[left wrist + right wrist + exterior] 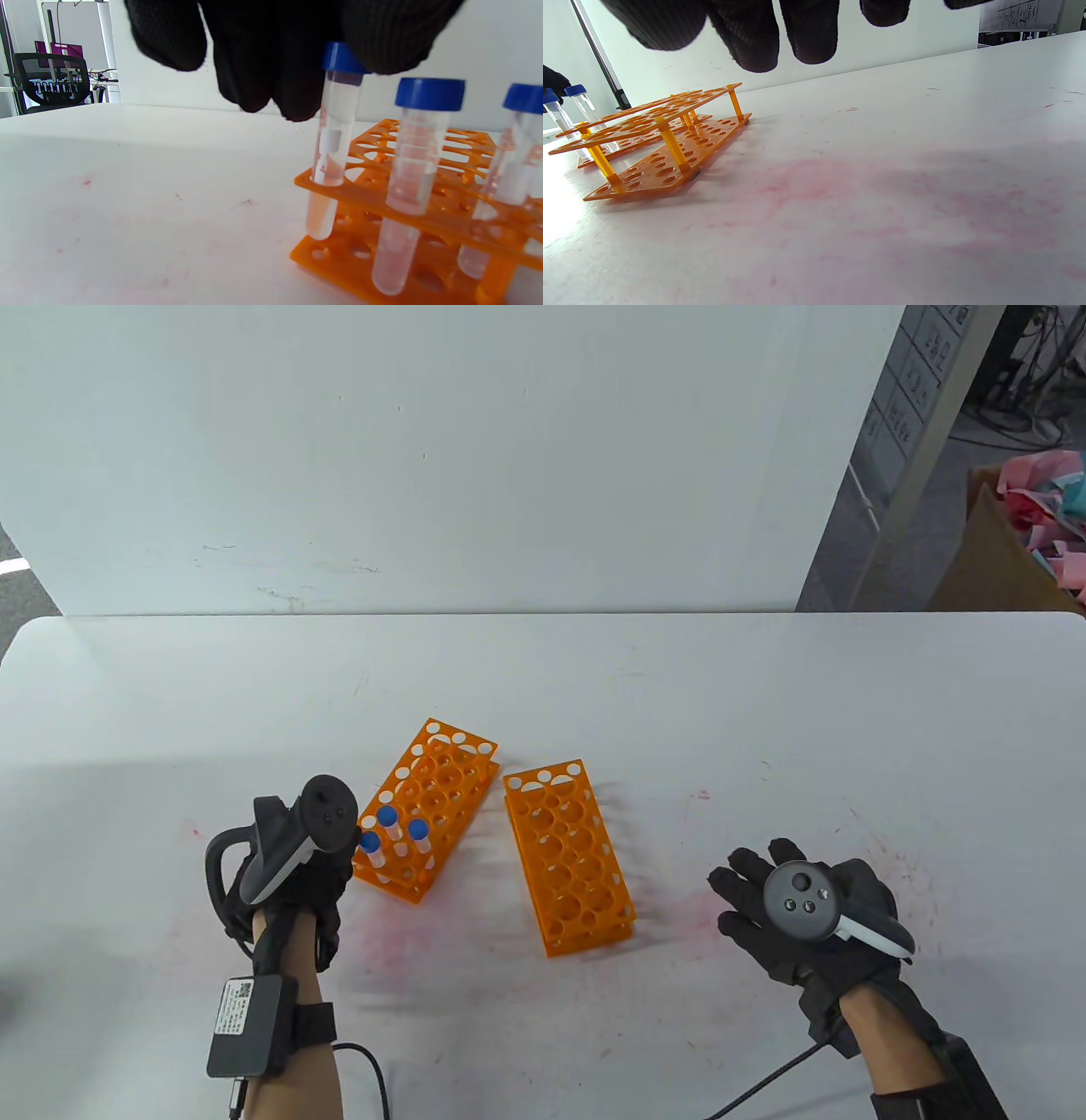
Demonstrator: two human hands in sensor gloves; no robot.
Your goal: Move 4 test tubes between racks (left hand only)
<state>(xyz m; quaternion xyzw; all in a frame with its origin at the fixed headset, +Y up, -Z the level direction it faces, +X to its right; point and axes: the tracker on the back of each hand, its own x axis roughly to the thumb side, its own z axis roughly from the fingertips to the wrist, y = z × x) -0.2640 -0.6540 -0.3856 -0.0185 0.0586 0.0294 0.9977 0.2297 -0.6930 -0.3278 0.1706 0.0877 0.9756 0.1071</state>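
Tubes with blue caps stand in the left rack [427, 806], at its near end. Three show from above; the corner tube [331, 140] is nearest the left hand [288, 882]. That hand's fingers [382, 38] are closed on the blue cap of this tube, which sits upright in its hole. Two more tubes [413, 178] stand just beside it. The right rack [567, 855] lies near the first one and holds no tubes. Both racks sit on the white table [764, 712], which has pink stains. The right hand [806, 916] rests on the table, well apart from the racks, with its fingers [806, 29] spread apart and holding nothing.
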